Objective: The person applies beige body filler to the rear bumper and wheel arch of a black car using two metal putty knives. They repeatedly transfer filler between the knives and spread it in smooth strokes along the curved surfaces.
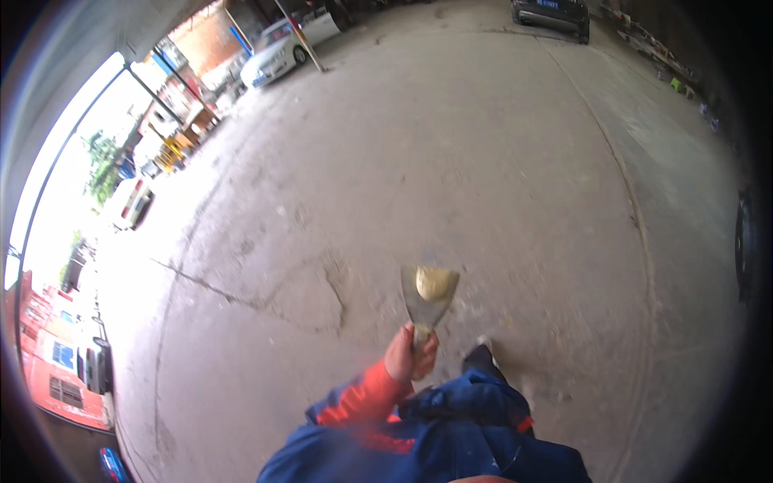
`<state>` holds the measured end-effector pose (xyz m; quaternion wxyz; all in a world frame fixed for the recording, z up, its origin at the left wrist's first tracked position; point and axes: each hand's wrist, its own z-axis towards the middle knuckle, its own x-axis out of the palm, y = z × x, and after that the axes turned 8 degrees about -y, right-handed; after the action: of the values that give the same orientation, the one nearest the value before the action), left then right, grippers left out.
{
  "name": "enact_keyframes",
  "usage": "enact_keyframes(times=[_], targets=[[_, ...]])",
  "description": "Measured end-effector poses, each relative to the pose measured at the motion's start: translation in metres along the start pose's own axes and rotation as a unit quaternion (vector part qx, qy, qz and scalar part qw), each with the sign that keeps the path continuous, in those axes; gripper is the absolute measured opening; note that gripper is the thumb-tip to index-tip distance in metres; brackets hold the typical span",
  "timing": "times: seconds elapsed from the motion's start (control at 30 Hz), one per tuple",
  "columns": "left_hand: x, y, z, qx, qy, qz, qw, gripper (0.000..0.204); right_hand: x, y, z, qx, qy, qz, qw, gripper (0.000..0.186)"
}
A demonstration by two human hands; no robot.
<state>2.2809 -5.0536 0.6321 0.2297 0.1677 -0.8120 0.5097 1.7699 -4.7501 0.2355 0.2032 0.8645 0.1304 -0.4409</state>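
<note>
My left hand (410, 355) is raised in front of my body, gripping the handle of a metal putty knife (427, 304). The blade points up and away from me. A lump of pale yellow putty (435, 282) sits on the blade near its wide edge. The sleeve on that arm is orange (361, 398) under a blue jacket (451, 439). My right hand is not in view. A dark shoe (481, 359) shows just right of the hand, on the concrete.
Cracked grey concrete floor (451, 161) stretches ahead. A white car (282, 50) is parked at the far left and a dark car (554, 14) at the far top. A dark tyre (746, 245) edges in at the right. Street and red vehicles lie at the left rim.
</note>
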Motion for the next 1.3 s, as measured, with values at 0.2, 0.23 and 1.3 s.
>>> enact_keyframes(times=[0.2,0.23,1.3], targets=[[0.02,-0.095,0.172,-0.003,-0.078,-0.06,0.995,0.078,-0.069,0.496,0.18,-0.371,-0.177,0.047,0.91,0.027],[0.014,-0.108,0.215,-0.02,-0.088,-0.075,0.993,0.081,-0.085,0.596,0.209,-0.46,-0.177,0.103,0.864,0.024],[0.001,-0.632,1.369,0.126,-0.117,-0.168,0.971,0.078,-0.113,1.764,0.8,-0.46,-0.154,0.069,0.872,0.03]])
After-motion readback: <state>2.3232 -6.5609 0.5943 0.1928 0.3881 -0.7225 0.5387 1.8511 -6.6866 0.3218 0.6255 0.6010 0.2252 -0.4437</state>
